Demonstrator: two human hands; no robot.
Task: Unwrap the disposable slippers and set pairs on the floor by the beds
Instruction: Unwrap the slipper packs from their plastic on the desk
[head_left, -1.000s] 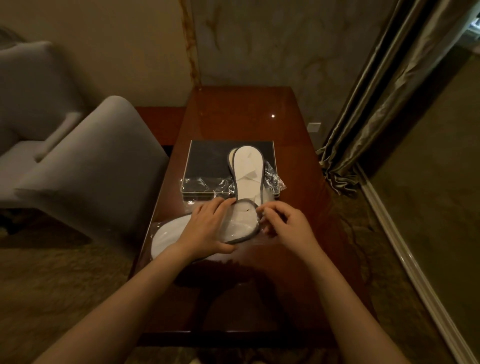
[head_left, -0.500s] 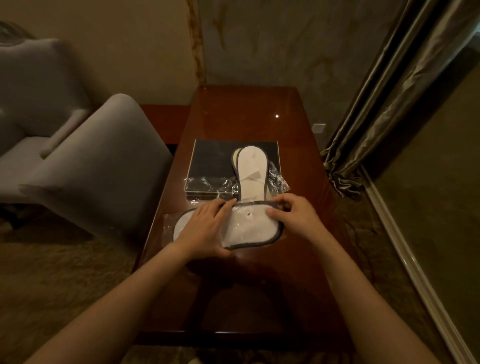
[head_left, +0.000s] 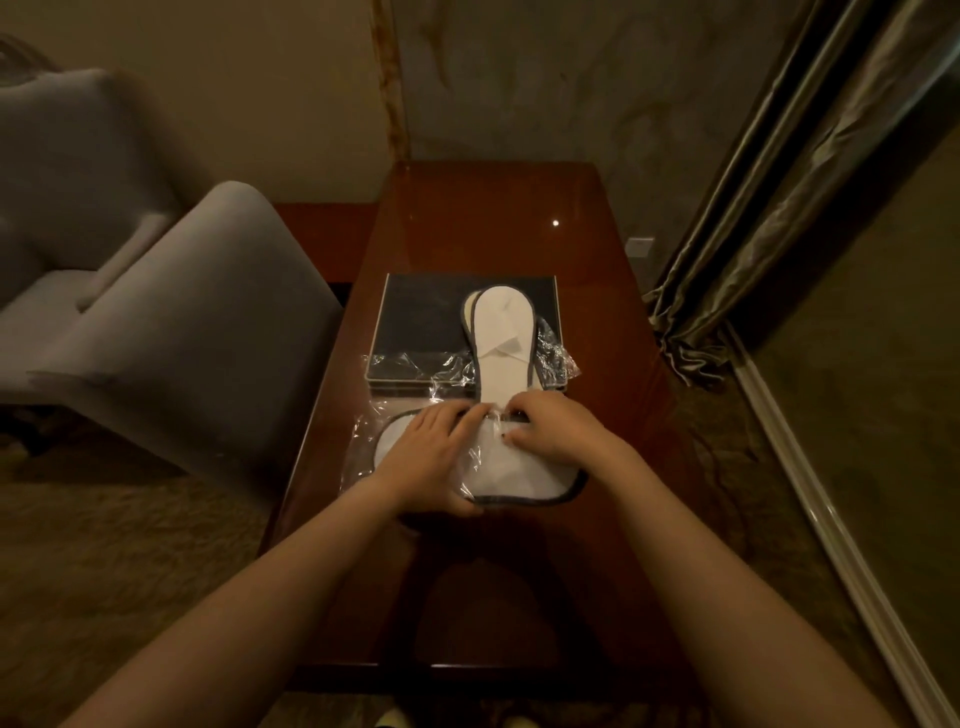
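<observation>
A white slipper pair with dark trim (head_left: 514, 478) lies crosswise on the wooden table (head_left: 493, 218), partly out of its clear plastic wrapper (head_left: 371, 431). My left hand (head_left: 434, 452) presses on the wrapped left part, fingers pinching the plastic at the top edge. My right hand (head_left: 553, 428) grips the slipper's upper edge, close beside the left. A second white slipper pair (head_left: 501, 338) lies lengthwise on a dark flat tray (head_left: 415, 317), with crumpled clear plastic (head_left: 553, 353) around its near end.
A grey armchair (head_left: 182, 322) stands left of the table, another grey chair (head_left: 62, 171) behind it. Heavy curtains (head_left: 769, 197) hang at the right, with a pale baseboard (head_left: 810, 467) along the carpeted floor.
The slipper pair has slid right, further out of the wrapper. My right hand has moved left onto the slipper's top edge, next to my left hand.
</observation>
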